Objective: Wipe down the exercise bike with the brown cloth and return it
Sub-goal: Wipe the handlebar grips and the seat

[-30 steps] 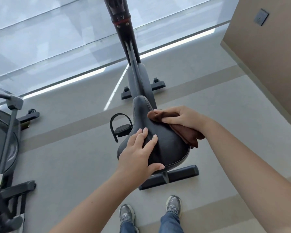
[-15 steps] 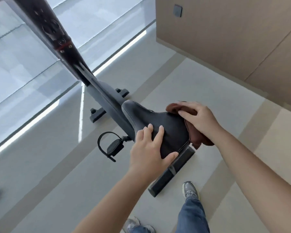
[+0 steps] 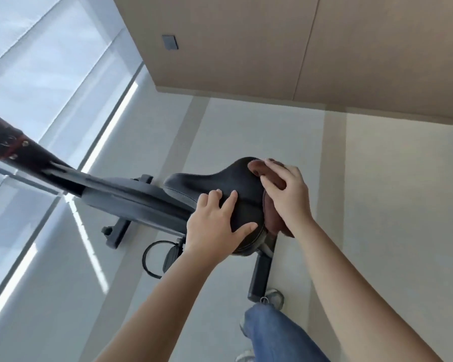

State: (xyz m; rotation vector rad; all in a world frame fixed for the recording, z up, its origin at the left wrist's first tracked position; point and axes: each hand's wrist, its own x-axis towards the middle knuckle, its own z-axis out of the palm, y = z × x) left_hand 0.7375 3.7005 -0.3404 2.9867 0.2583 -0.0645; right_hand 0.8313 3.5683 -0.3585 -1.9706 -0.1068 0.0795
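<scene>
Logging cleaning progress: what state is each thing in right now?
saddle: both hands on it, cloth at its wide end.
brown cloth: bunched, pressed against the saddle.
left hand: flat on saddle, fingers spread.
right hand: presses the cloth, fingers fairly straight.
pedal: strap loop empty.

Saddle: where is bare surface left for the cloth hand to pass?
Free: the saddle nose and centre, bordered by the left hand and the frame. Crowded: the wide rear, where the right hand presses the brown cloth beside the left hand.
</scene>
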